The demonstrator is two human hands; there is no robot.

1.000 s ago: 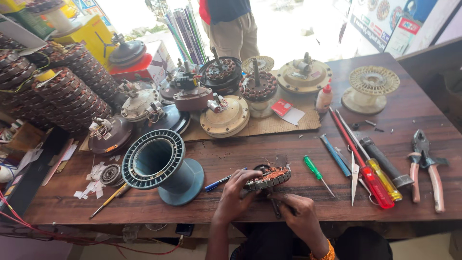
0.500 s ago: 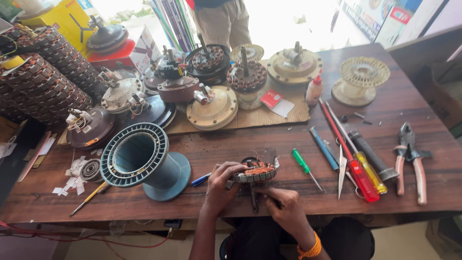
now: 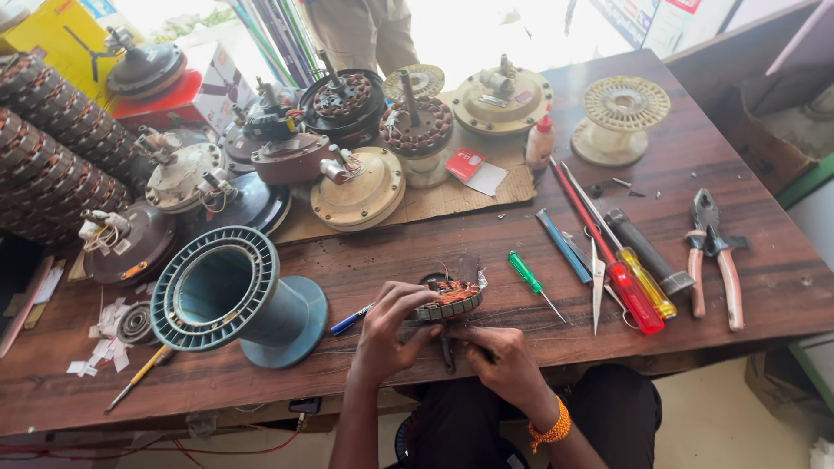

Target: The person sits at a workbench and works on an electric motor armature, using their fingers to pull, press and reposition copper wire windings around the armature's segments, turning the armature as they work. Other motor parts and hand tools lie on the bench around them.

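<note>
At the lower middle of the frame, both hands grip a copper-wound stator (image 3: 447, 300) on the worktop (image 3: 764, 287): left hand (image 3: 393, 334) closed on its rim, right hand (image 3: 497, 360) pinching beneath.

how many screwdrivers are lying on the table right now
3 clearly: a small green one right of the hands, a red one and a yellow one beside the pliers. Others may be hidden.
</note>
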